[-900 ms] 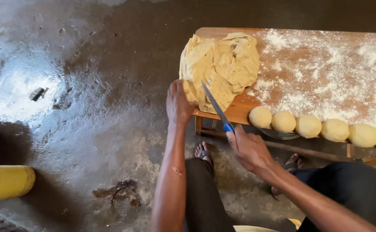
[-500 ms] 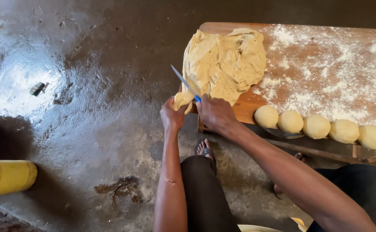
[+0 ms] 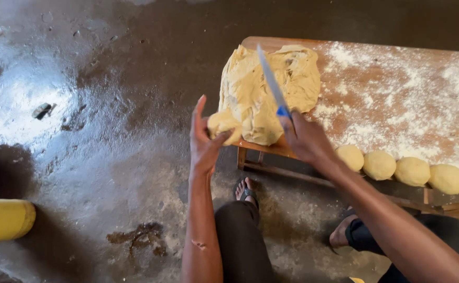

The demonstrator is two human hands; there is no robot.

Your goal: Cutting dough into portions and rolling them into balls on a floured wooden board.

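A big slab of yellow dough (image 3: 263,86) lies on the left end of a floured wooden table (image 3: 397,89). My left hand (image 3: 204,139) cups a small lump of dough (image 3: 223,126) that hangs off the slab's near left corner. My right hand (image 3: 305,139) grips a blue-handled knife (image 3: 272,84), its blade laid across the slab and pointing away from me. A row of several round dough balls (image 3: 397,167) sits along the table's near edge, right of my right hand.
The dark floor (image 3: 98,131) is wet and dusted with flour. A yellow container (image 3: 4,220) lies at the lower left. My legs and sandalled feet (image 3: 246,191) are below the table edge.
The knife has moved from the table's left edge up over the slab. My left hand now cups a lump at the slab's corner. The view has shifted slightly.
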